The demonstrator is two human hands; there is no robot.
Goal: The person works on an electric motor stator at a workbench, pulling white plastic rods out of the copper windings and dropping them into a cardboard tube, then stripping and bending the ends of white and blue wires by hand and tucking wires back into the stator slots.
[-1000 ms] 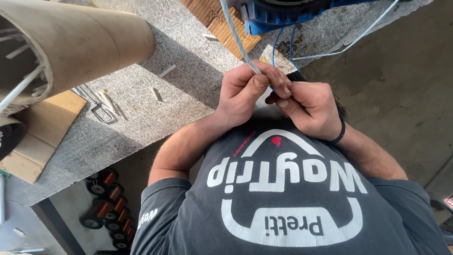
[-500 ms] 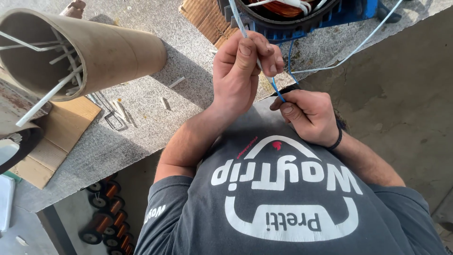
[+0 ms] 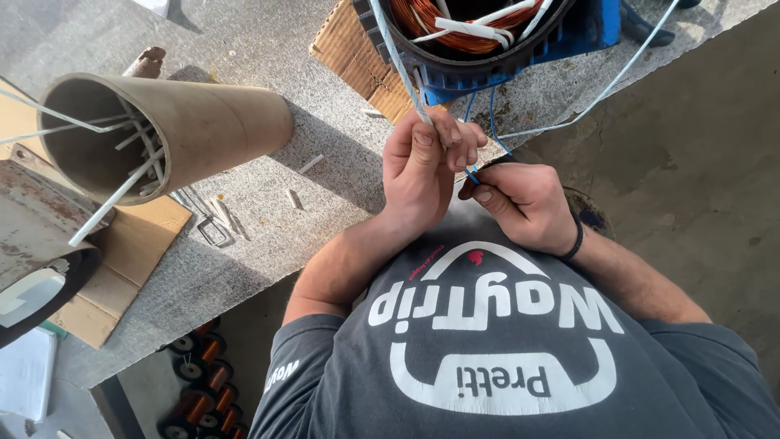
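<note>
Two hands meet at frame centre: the left hand point(image 3: 422, 167) pinches a white sleeve point(image 3: 400, 61) running to the upper motor stator point(image 3: 479, 32); the right hand point(image 3: 524, 203) grips blue wire point(image 3: 472, 173) just below.

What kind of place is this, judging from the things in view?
Probably an electric motor repair workshop: a stator with copper windings on the stone workbench, copper wire spools below, and hands threading a white sleeve.

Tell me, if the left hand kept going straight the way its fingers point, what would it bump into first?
Most likely the motor stator: the left hand points up along the white sleeve it grips, toward that dark ring with copper windings. Depth is hard to judge from above.
</note>
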